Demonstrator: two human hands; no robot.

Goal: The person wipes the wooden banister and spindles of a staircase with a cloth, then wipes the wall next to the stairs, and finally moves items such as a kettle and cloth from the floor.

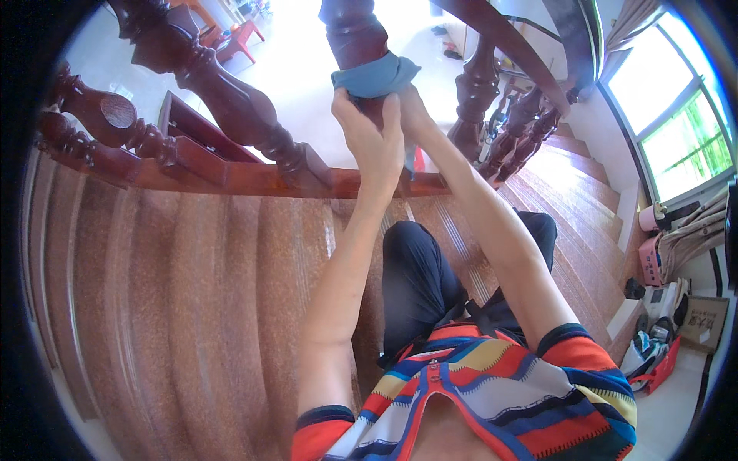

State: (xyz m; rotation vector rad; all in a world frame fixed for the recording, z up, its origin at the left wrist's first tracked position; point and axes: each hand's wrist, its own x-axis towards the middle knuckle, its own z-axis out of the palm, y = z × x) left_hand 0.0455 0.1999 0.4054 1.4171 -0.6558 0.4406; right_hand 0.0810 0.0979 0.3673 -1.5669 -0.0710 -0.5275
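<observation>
A blue-grey cloth [377, 76] is wrapped around a dark red-brown turned wooden baluster [357, 43] of a stair railing, straight ahead of me. My left hand [372, 129] cups the baluster just below the cloth, its thumb and fingers spread to either side and its fingertips at the cloth's lower edge. On the right side of the same baluster, my right hand [412, 109] is at the cloth's lower right edge, its fingers mostly hidden behind the baluster and the cloth. Whether it grips the cloth cannot be told.
More turned balusters stand left [230, 98] and right [475, 86] on a wooden base rail [248, 180]. Brown stair treads [219, 288] curve around me. A window [680, 109] is at the right, above a pink box [650, 260], a cardboard box [700, 322] and a red bag [663, 366].
</observation>
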